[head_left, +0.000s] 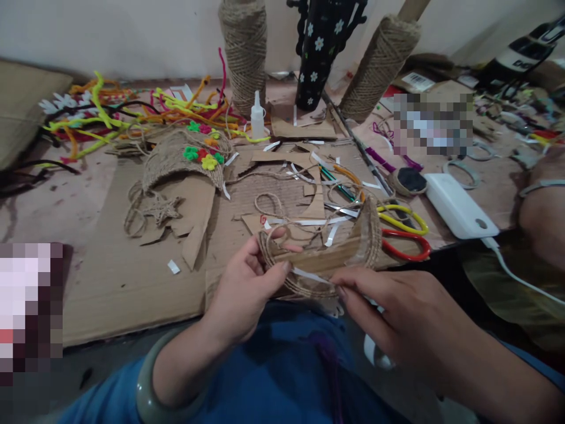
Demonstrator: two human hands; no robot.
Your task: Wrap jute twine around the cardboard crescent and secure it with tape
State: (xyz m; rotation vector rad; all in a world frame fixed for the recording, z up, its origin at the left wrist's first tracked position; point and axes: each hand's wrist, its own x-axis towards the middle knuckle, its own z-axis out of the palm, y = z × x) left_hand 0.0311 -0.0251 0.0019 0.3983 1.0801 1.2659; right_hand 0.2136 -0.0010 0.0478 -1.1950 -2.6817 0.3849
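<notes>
My left hand (249,282) is closed on the left end of a curved cardboard piece (375,232) with rows of jute twine along its edge, its thumb on the inner side. A narrow white strip (312,275) runs across the inside of the piece, from near my left thumb to my right fingertips. My right hand (388,300) pinches the strip's right end at the front rim. Just right of the piece lie scissors with yellow and red handles (408,244). Twine (269,203) and white paper scraps (333,232) lie behind it.
A twine-covered piece with felt flowers (203,156), a twine star (161,209) and a glue bottle (257,121) stand or lie behind. Twine spools (242,56), a black flowered vase (315,56) and pipe cleaners (101,112) line the back. A white power bank (461,206) and another person's arm (542,203) are right.
</notes>
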